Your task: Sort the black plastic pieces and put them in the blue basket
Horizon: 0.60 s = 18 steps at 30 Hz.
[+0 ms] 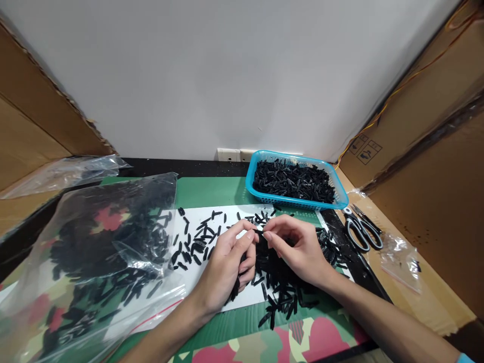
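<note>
Sorting black pieces, midway.
Left hand [227,262] clutches several pieces; right hand [298,247] pinches one piece [260,233]. Blue basket [251,174] far right part-filled; pile [280,282] and bag [94,262] remain.

Two hands were in view, left hand [227,262] and right hand [297,249]. Way too many little black pieces [282,282] to count, loose under and around both hands. One blue basket [295,179] beyond the right hand, one pair of scissors [363,232] off to its right. Two clear bags: a big bag [98,262] left of the left hand, a small bag [401,259] past the scissors. One white sheet [234,222] under it all.
</note>
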Each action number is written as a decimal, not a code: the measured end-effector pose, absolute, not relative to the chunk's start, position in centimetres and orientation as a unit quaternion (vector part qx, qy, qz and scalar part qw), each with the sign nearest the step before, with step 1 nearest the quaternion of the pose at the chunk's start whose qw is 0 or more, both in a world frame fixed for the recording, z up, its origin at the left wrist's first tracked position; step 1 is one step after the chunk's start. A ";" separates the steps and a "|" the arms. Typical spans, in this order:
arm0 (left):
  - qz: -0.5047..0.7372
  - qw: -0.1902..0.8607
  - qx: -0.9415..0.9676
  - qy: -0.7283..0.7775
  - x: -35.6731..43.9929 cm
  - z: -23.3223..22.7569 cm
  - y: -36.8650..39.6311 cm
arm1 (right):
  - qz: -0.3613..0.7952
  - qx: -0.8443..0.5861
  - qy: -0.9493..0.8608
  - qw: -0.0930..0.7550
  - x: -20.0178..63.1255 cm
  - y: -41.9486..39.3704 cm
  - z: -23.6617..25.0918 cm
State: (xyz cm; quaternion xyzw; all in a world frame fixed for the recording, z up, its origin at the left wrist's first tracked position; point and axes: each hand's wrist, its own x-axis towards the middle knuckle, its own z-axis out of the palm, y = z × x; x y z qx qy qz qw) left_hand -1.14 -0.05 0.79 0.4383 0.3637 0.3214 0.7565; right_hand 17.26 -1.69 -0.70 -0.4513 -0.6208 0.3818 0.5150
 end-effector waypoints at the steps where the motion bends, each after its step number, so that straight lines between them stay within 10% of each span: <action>1: 0.318 0.756 0.440 0.366 -1.1 0.8 0.0 | 0.337 -0.453 -0.652 0.506 17.4 -1.7 -0.6; 11: 0.288 0.770 0.417 0.388 -1.2 0.6 0.0 | -0.082 -0.299 -0.835 0.455 19.3 -1.2 1.6; 18: 0.320 0.769 0.429 0.348 -1.4 0.6 0.0 | 0.292 -0.430 -0.611 0.597 19.0 -0.2 1.1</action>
